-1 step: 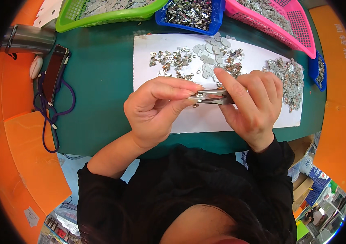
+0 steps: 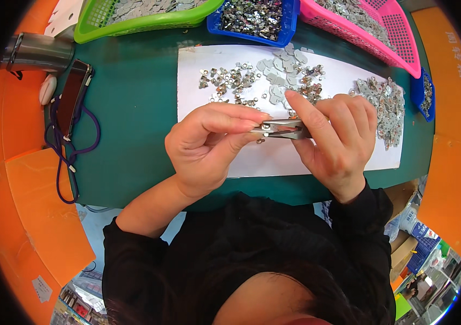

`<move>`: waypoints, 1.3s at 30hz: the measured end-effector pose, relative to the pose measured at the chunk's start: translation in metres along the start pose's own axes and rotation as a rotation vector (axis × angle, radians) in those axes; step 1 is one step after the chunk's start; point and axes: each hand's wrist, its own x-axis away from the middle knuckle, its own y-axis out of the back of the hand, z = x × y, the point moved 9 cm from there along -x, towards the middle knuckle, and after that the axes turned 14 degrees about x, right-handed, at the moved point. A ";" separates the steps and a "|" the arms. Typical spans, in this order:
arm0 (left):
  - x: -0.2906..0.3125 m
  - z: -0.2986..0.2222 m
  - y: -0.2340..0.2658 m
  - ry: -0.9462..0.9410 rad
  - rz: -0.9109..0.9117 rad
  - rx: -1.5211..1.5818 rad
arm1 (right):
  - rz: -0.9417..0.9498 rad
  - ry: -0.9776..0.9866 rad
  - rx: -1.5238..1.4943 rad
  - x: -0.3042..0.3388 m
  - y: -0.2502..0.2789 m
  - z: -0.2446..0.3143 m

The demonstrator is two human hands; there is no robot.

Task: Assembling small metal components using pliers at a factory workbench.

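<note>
Over the white sheet, my right hand (image 2: 341,142) grips a pair of metal pliers (image 2: 290,129), with the index finger stretched along past the tool. The pliers' jaws point left toward my left hand (image 2: 198,149). Thumb and fingers of that hand pinch a small shiny metal part (image 2: 265,128) at the jaw tips; most of it is covered by the fingertips. Behind the hands lie a heap of small curved metal clips (image 2: 233,80), flat grey plates (image 2: 282,70) and more clips (image 2: 312,84). A pile of assembled-looking metal pieces (image 2: 386,108) sits to the right.
Along the far edge stand a green basket (image 2: 149,25), a blue bin (image 2: 290,32) and a pink basket (image 2: 403,38), all with metal parts. A small blue tray (image 2: 419,100) is at right. A phone (image 2: 76,97) with a purple cord and a steel cup (image 2: 43,52) lie left.
</note>
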 end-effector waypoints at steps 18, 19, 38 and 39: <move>-0.003 0.004 -0.003 0.096 -0.127 -0.170 | 0.293 0.004 -0.197 0.006 -0.021 -0.002; -0.005 0.002 -0.003 0.096 -0.129 -0.171 | 0.339 -0.040 -0.250 0.008 -0.026 -0.004; -0.004 0.011 0.007 0.267 -0.123 -0.189 | 1.200 -0.492 -1.379 0.034 -0.064 0.012; -0.004 0.012 0.007 0.269 -0.121 -0.197 | 1.200 -0.492 -1.379 0.035 -0.064 0.012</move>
